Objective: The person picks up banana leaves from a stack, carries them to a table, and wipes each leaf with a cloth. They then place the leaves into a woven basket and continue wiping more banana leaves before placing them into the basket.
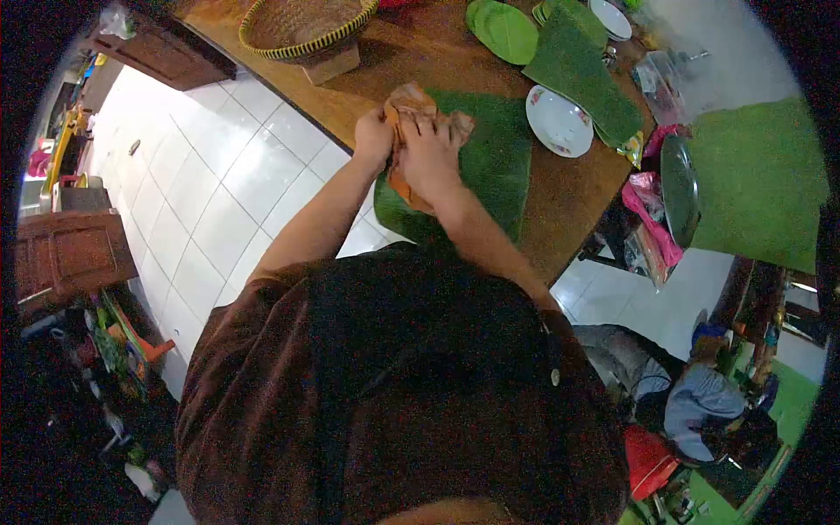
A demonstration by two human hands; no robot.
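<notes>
A large green banana leaf [490, 166] lies on the wooden table [420, 52], its near end hanging over the table's edge. An orange cloth [411, 109] rests crumpled on the leaf. My left hand [373, 136] grips the cloth at its left side by the table's edge. Over the cloth's middle, my right hand [429, 153] presses it down onto the leaf. My brown shirt fills the lower part of the view and hides what lies below my arms.
A woven basket [302, 31] stands at the table's far left. Folded green leaves [582, 74], a green plate [503, 31] and a white patterned plate [558, 121] lie to the right. A dark round lid [680, 188] and pink bags [652, 227] sit at the right edge. White floor tiles [219, 192] spread to the left.
</notes>
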